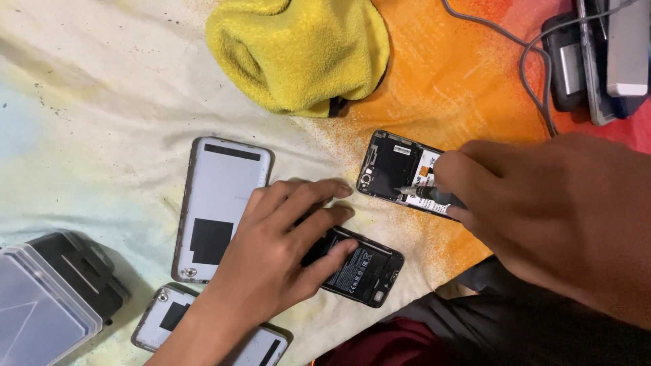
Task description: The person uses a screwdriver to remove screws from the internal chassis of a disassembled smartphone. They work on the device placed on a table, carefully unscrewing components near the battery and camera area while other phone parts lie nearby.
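Right hand (pixel 542 210) grip is clamped on a screwdriver (pixel 424 192), handle hidden, over an opened phone (pixel 393 166). Left hand (pixel 278 251), fingers spread, is pressed on another opened phone (pixel 363 271), partly covered.

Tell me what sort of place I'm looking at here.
Likely an informal phone-repair spot at home, on a cloth-covered bed or floor rather than a bench. Opened phones and loose back covers lie on a stained sheet; the right hand holds a screwdriver to one.

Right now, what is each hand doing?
Left hand: fingers spread open, resting on the opened phone.
Right hand: closed on a small screwdriver over another opened phone.
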